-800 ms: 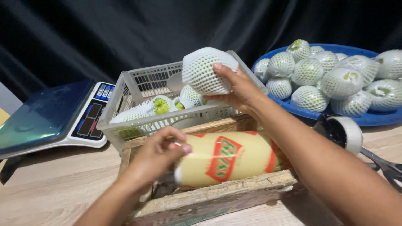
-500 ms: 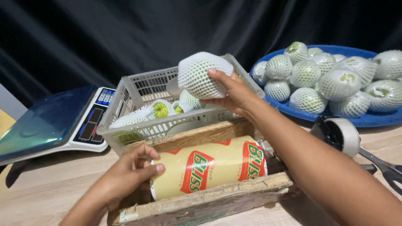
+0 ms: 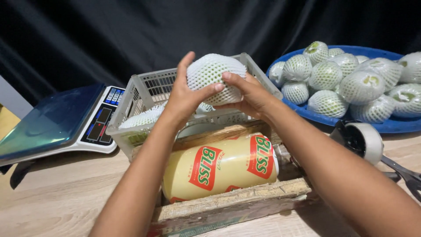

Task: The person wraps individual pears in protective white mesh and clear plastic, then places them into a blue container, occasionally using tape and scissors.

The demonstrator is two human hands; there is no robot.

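Both hands hold one round fruit wrapped in white foam net (image 3: pixel 215 75) above a grey plastic basket (image 3: pixel 141 92). My left hand (image 3: pixel 184 98) grips its left side, fingers spread over the net. My right hand (image 3: pixel 251 94) cups it from the right and below. The basket holds more net-wrapped green fruits (image 3: pixel 141 119). Below the hands, a pale yellow roll with red and green printed labels (image 3: pixel 219 169) lies on its side in a rough wooden crate (image 3: pixel 232 204).
A blue tray (image 3: pixel 394 125) at the right holds several net-wrapped fruits (image 3: pixel 326 74). A digital scale (image 3: pixel 57 125) stands at the left. A tape roll (image 3: pixel 362 140) and black scissors (image 3: pixel 403 173) lie at the right on the wooden table (image 3: pixel 52 197).
My left hand left the yellow roll and rose to grip the wrapped fruit beside my right hand. The fruit came lower, toward the basket.
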